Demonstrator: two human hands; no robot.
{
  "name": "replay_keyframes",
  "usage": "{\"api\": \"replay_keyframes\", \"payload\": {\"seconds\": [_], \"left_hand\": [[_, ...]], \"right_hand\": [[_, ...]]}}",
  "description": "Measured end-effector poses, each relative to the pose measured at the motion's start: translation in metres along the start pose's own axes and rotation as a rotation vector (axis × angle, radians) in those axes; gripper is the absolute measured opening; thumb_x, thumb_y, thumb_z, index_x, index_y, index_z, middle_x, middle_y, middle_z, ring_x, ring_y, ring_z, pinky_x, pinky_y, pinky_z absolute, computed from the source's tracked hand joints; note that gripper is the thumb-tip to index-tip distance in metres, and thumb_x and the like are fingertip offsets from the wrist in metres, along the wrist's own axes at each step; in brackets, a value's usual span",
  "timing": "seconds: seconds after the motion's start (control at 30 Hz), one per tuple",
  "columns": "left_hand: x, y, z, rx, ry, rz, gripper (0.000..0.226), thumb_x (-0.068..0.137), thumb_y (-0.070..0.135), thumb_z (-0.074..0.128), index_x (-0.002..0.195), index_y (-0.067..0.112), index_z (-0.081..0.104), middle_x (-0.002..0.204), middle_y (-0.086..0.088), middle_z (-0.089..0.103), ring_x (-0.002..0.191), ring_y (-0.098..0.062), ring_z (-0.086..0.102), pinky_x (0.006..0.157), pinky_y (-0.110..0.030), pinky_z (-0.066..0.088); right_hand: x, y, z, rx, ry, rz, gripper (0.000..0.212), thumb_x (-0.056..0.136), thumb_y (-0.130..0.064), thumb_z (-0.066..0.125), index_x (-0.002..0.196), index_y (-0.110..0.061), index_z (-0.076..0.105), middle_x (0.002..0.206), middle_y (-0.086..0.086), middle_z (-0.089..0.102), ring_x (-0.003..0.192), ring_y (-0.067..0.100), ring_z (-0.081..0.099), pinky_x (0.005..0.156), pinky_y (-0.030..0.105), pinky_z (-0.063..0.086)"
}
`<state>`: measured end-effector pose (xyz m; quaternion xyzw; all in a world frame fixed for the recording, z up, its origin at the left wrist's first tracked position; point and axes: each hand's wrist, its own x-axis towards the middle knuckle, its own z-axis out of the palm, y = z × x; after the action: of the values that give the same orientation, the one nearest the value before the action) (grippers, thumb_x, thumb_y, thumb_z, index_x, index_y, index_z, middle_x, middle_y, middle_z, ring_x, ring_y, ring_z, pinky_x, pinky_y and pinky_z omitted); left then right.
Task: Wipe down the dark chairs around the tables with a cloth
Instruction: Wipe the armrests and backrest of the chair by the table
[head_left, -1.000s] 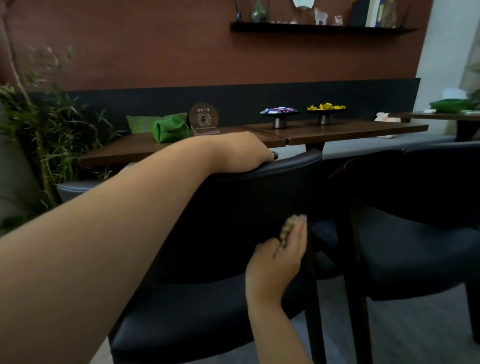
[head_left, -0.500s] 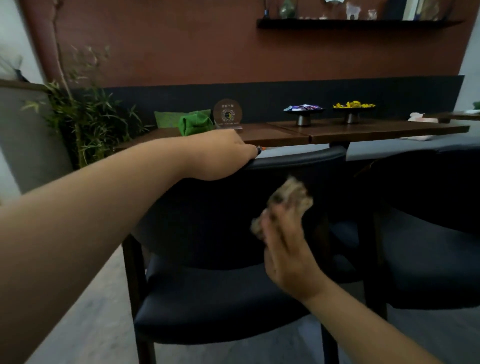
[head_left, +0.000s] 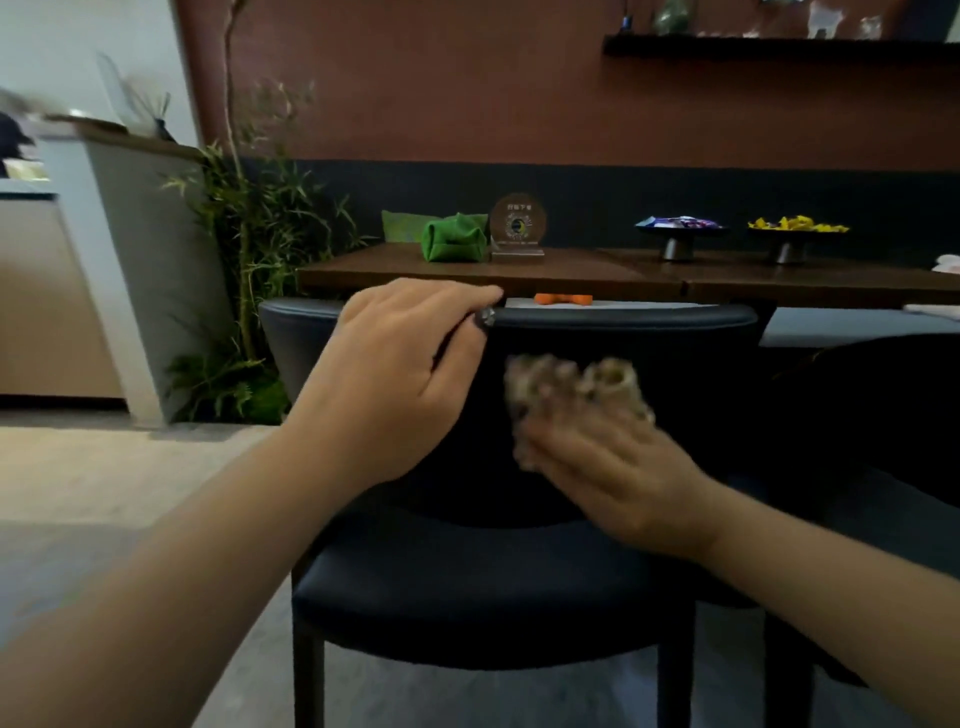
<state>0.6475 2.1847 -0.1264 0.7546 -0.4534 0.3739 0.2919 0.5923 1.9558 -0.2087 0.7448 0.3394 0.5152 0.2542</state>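
Centrally in the frame stands a dark chair (head_left: 493, 587), its curved backrest facing the camera and its seat below, toward the lower middle. Left hand (head_left: 410, 374) rests on the top rail of the backrest, left of centre — fingers curled over the edge, thumb side toward the camera; a ring shows on one finger. Right hand (head_left: 618, 478) sits right of centre, pressed against the rear face of the backrest, with a crumpled brownish cloth (head_left: 571, 389) bunched under and above its fingers. The hand and cloth are motion-blurred, so whether the fingers curl round the cloth or lie flat on it I cannot tell.

A second dark chair (head_left: 883, 441) stands just beside the first, at the right edge of the frame, partly cut off. Behind both chairs runs a brown wooden table (head_left: 597, 273). On it, upper centre: a folded green napkin (head_left: 454, 238) touching or just beside a round sign on a stand (head_left: 518, 226). Further right — two dark pedestal dishes, one with bluish wrapped items (head_left: 678, 224), one with yellow pieces (head_left: 797, 224). A small orange object (head_left: 562, 298) shows between table edge and chair rail. A leafy plant (head_left: 249, 249) fills the left middle; a dark shelf (head_left: 779, 45) crosses the upper right wall.
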Motion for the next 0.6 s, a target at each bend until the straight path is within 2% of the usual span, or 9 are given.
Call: {"api": "replay_keyframes", "payload": {"seconds": [0.07, 0.17, 0.23, 0.3, 0.37, 0.4, 0.5, 0.57, 0.6], "left_hand": [[-0.020, -0.007, 0.007, -0.020, 0.116, -0.043, 0.042, 0.097, 0.022, 0.042, 0.136, 0.015, 0.055, 0.140, 0.000, 0.053, 0.135, -0.015, 0.042, 0.111, -0.047, 0.032], [-0.052, -0.015, 0.027, -0.087, 0.220, -0.159, 0.049, 0.102, 0.030, 0.030, 0.150, 0.020, 0.032, 0.160, -0.003, 0.020, 0.149, -0.017, 0.009, 0.120, -0.046, 0.013], [-0.070, -0.019, 0.043, -0.221, 0.227, -0.298, 0.054, 0.101, 0.047, 0.021, 0.153, 0.031, 0.014, 0.163, 0.004, -0.002, 0.149, -0.011, -0.009, 0.121, -0.039, 0.002], [-0.083, -0.022, 0.059, -0.421, 0.249, -0.468, 0.066, 0.091, 0.072, 0.017, 0.148, 0.043, 0.002, 0.162, 0.010, -0.011, 0.147, -0.004, -0.014, 0.118, -0.033, -0.001], [-0.094, -0.027, 0.071, -0.692, 0.320, -0.686, 0.083, 0.076, 0.088, 0.023, 0.145, 0.048, 0.001, 0.161, 0.012, -0.008, 0.147, -0.002, -0.007, 0.118, -0.029, 0.004], [-0.099, -0.029, 0.077, -0.760, 0.319, -0.808, 0.085, 0.077, 0.087, 0.024, 0.148, 0.046, 0.004, 0.162, 0.011, -0.003, 0.148, -0.004, -0.001, 0.120, -0.031, 0.008], [-0.106, -0.036, 0.090, -0.997, 0.363, -1.180, 0.056, 0.096, 0.067, 0.022, 0.148, 0.046, 0.022, 0.157, 0.012, 0.027, 0.145, -0.014, 0.022, 0.119, -0.045, 0.018], [-0.110, -0.039, 0.095, -1.250, 0.416, -1.254, 0.035, 0.097, 0.062, 0.024, 0.124, 0.054, 0.045, 0.139, 0.013, 0.049, 0.134, -0.020, 0.042, 0.108, -0.045, 0.030], [-0.109, -0.040, 0.096, -1.311, 0.406, -1.258, 0.029, 0.098, 0.061, 0.025, 0.112, 0.054, 0.049, 0.134, 0.010, 0.055, 0.127, -0.024, 0.049, 0.103, -0.047, 0.035]], "right_hand": [[-0.020, -0.021, 0.012, 0.034, -0.239, -0.205, 0.035, 0.099, -0.012, 0.038, 0.124, -0.009, 0.062, 0.130, 0.006, 0.060, 0.117, 0.023, 0.057, 0.109, 0.037, 0.034], [-0.035, -0.028, 0.017, 0.034, -0.492, -0.385, 0.030, 0.092, -0.019, 0.049, 0.110, -0.018, 0.073, 0.128, -0.001, 0.062, 0.112, 0.013, 0.062, 0.106, 0.031, 0.039], [-0.028, -0.019, 0.015, 0.080, -0.458, -0.382, 0.028, 0.091, -0.018, 0.052, 0.107, -0.017, 0.074, 0.126, 0.001, 0.063, 0.111, 0.015, 0.063, 0.106, 0.033, 0.039], [-0.009, -0.005, 0.005, 0.099, -0.298, -0.316, 0.030, 0.096, -0.009, 0.045, 0.116, -0.007, 0.067, 0.127, 0.008, 0.062, 0.116, 0.021, 0.060, 0.110, 0.037, 0.034], [0.016, 0.012, -0.009, 0.073, -0.139, -0.229, 0.030, 0.099, -0.006, 0.041, 0.126, 0.000, 0.054, 0.132, 0.012, 0.057, 0.125, 0.027, 0.052, 0.113, 0.042, 0.030], [0.029, 0.019, -0.015, 0.056, -0.076, -0.184, 0.030, 0.099, -0.006, 0.044, 0.128, 0.000, 0.052, 0.134, 0.014, 0.054, 0.128, 0.029, 0.048, 0.113, 0.044, 0.031], [0.053, 0.023, -0.022, -0.004, 0.020, -0.059, 0.030, 0.097, -0.006, 0.053, 0.126, 0.001, 0.057, 0.133, 0.017, 0.053, 0.129, 0.034, 0.046, 0.112, 0.045, 0.032], [0.053, 0.008, -0.015, -0.010, 0.016, -0.029, 0.030, 0.094, -0.005, 0.057, 0.123, 0.002, 0.060, 0.131, 0.017, 0.056, 0.127, 0.033, 0.049, 0.111, 0.044, 0.033], [0.048, -0.002, -0.008, 0.013, -0.010, -0.038, 0.028, 0.094, -0.005, 0.055, 0.121, 0.002, 0.061, 0.129, 0.016, 0.058, 0.124, 0.031, 0.052, 0.110, 0.043, 0.036]]}}
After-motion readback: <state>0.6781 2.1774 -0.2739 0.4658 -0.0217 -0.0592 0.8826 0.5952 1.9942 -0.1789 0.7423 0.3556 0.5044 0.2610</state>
